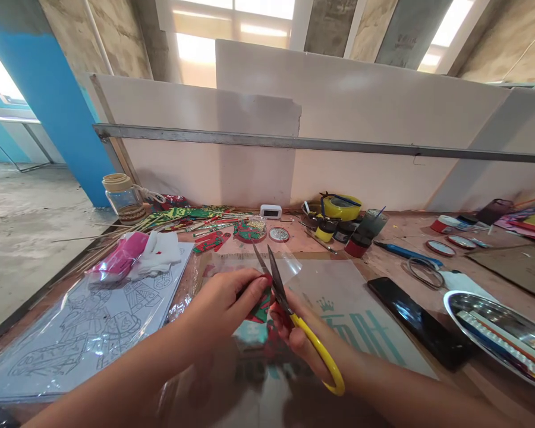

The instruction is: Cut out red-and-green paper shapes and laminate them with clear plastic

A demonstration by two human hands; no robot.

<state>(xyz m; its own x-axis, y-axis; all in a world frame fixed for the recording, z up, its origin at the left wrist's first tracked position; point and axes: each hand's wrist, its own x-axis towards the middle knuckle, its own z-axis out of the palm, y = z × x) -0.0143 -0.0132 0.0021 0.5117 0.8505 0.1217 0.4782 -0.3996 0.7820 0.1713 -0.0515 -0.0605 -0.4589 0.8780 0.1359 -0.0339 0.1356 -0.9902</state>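
In the middle of the head view my left hand [232, 294] pinches a small red and green painted piece [259, 310], its thumb pressed on top. My right hand [294, 333] grips a pair of scissors with yellow handles [323, 356]. The scissor blades are spread apart and point away from me, right beside the piece's upper edge. Beneath both hands lies a clear plastic sheet with teal lettering [374, 336]. Part of the piece is hidden by my left fingers.
To the left, line drawings [93, 333] lie under plastic with a pink packet [120, 255] on them. Paint jars [358, 244], a round dish of beads [279, 235] and a small white clock [270, 211] stand behind. At right are a black phone [417, 318] and a metal bowl [455, 303].
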